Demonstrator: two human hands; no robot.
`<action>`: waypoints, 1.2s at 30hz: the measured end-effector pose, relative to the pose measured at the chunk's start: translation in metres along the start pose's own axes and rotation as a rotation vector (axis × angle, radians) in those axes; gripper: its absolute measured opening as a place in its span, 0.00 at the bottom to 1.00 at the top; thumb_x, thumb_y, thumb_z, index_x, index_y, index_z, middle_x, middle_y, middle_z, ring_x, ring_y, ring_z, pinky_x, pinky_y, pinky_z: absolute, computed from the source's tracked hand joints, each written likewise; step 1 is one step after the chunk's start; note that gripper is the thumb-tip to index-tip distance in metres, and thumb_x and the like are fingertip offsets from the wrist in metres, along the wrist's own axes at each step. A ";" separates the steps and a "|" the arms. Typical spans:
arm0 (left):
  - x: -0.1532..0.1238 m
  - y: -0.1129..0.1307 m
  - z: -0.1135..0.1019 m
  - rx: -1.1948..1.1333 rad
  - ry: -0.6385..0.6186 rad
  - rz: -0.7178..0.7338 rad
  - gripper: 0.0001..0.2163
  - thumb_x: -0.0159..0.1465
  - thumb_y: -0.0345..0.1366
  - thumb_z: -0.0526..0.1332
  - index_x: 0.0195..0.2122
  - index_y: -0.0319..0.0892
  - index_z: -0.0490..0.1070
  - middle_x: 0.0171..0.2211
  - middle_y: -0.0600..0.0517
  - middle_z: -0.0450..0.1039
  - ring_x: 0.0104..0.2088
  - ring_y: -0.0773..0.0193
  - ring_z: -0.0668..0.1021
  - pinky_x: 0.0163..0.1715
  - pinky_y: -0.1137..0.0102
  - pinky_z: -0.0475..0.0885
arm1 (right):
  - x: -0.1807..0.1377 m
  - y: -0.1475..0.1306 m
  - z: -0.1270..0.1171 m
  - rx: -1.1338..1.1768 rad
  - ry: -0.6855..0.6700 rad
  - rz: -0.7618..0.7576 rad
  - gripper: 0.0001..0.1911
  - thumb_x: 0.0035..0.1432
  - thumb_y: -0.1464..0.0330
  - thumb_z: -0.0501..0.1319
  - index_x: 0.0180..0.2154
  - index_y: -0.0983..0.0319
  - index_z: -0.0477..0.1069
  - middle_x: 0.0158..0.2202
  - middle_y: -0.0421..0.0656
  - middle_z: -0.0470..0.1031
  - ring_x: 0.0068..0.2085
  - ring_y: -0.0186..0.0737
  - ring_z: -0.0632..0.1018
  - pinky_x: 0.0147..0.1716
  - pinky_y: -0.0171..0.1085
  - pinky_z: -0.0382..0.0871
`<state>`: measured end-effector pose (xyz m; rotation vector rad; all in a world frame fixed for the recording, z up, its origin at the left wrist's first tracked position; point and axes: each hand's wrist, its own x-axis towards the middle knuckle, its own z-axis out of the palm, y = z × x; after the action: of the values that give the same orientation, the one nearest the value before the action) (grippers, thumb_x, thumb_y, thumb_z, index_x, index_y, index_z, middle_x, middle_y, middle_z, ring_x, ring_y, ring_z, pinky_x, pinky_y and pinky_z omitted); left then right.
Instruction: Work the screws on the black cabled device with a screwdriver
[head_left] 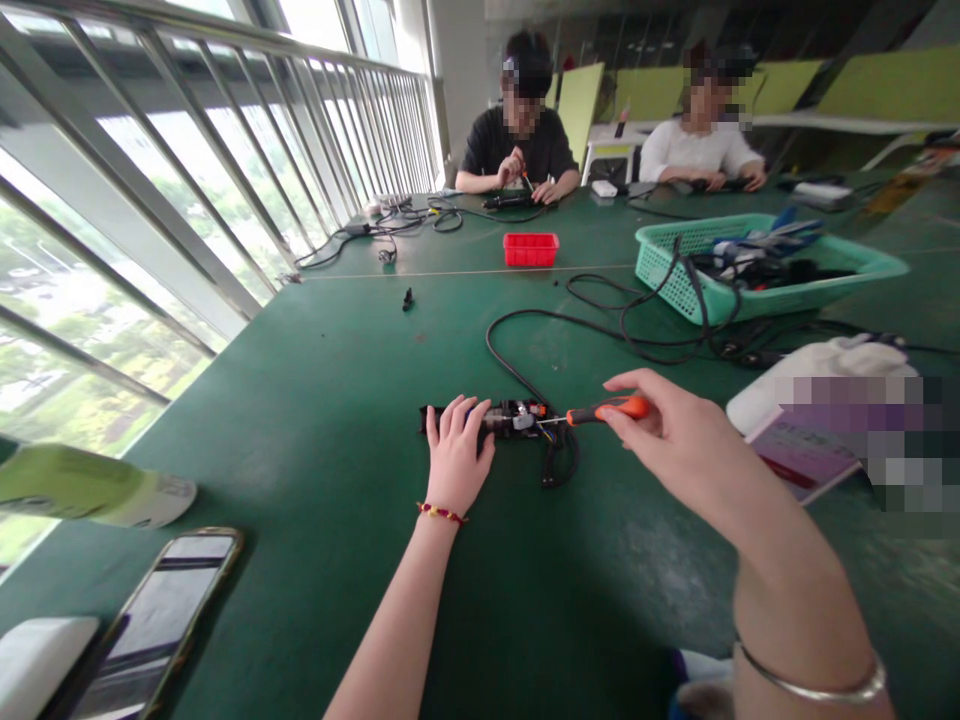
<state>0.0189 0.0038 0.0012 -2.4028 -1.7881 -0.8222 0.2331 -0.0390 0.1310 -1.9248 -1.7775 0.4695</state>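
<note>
A small black device [508, 418] with exposed parts lies on the green table [330, 400], its black cable [525, 340] looping away behind it. My left hand [456, 458] presses down on the device's left end, fingers curled over it. My right hand [664, 432] grips an orange-handled screwdriver [600, 411], whose tip touches the device's open right end.
A phone [161, 620] and a white object [37, 665] lie at the near left. A red bin [530, 249] and a teal basket [757, 265] of tools and cables sit further back. Two other people work at the far end. A window railing [187, 150] runs along the left.
</note>
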 end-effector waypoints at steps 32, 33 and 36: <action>0.000 0.001 -0.002 -0.002 -0.017 -0.008 0.18 0.63 0.32 0.53 0.55 0.45 0.61 0.54 0.48 0.65 0.59 0.56 0.62 0.63 0.49 0.43 | -0.004 -0.008 -0.004 -0.043 -0.187 0.132 0.24 0.55 0.48 0.51 0.19 0.59 0.62 0.13 0.39 0.69 0.18 0.37 0.72 0.19 0.33 0.59; 0.000 0.001 -0.002 -0.001 -0.017 -0.007 0.18 0.63 0.32 0.53 0.55 0.45 0.61 0.54 0.48 0.65 0.59 0.56 0.62 0.62 0.49 0.43 | -0.004 -0.007 -0.004 -0.049 -0.153 0.106 0.23 0.55 0.49 0.51 0.20 0.59 0.62 0.14 0.39 0.70 0.19 0.37 0.72 0.19 0.33 0.58; 0.000 0.000 -0.001 0.001 -0.013 -0.002 0.18 0.63 0.32 0.53 0.55 0.45 0.61 0.54 0.48 0.65 0.59 0.55 0.62 0.62 0.48 0.43 | -0.003 -0.002 -0.002 -0.077 -0.036 -0.018 0.10 0.54 0.59 0.56 0.28 0.58 0.65 0.23 0.39 0.74 0.23 0.37 0.73 0.21 0.32 0.59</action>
<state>0.0183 0.0031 0.0023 -2.4118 -1.7958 -0.8078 0.2321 -0.0423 0.1336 -1.9625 -1.8591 0.4382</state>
